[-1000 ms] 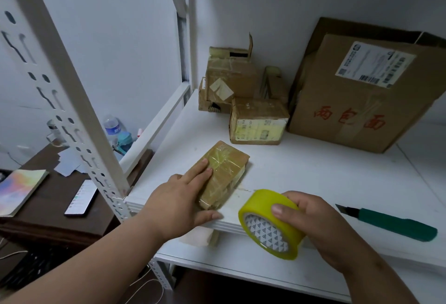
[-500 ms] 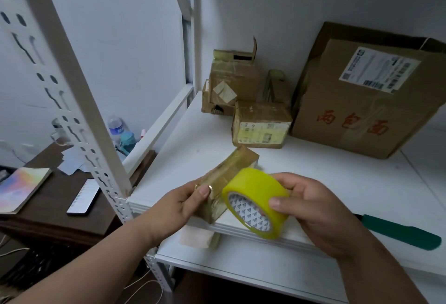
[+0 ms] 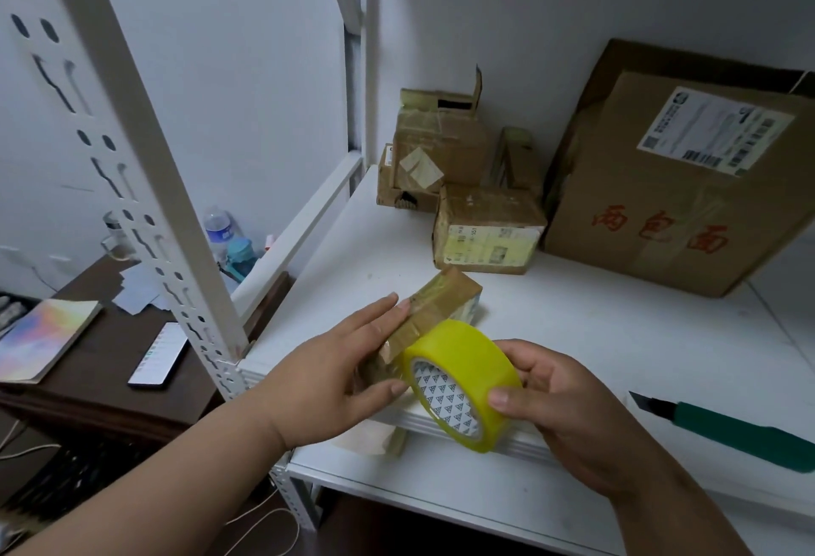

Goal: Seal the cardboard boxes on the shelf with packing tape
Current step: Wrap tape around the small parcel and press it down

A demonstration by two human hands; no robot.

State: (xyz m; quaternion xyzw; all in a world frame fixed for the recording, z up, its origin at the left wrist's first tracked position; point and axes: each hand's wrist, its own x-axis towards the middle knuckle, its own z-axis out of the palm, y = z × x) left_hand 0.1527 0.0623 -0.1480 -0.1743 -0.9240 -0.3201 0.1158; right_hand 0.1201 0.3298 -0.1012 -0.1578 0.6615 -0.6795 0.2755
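A small brown cardboard box (image 3: 445,304) wrapped in clear tape is tilted up at the front left of the white shelf (image 3: 617,335). My left hand (image 3: 335,361) holds it, fingers along its top and thumb under its near end. My right hand (image 3: 560,401) grips a yellow roll of packing tape (image 3: 458,361), pressed against the box's near end. Whether a strip is pulled off the roll is not visible.
A green utility knife (image 3: 732,427), blade out, lies on the shelf at right. A large box (image 3: 688,202) and several small boxes (image 3: 485,238) stand at the back. A perforated white post (image 3: 145,185) rises at left, with a dark desk (image 3: 88,379) and phone (image 3: 158,355) beyond.
My left hand went from pressing flat on the box to lifting its near end. My right hand brought the tape roll left and up against the box.
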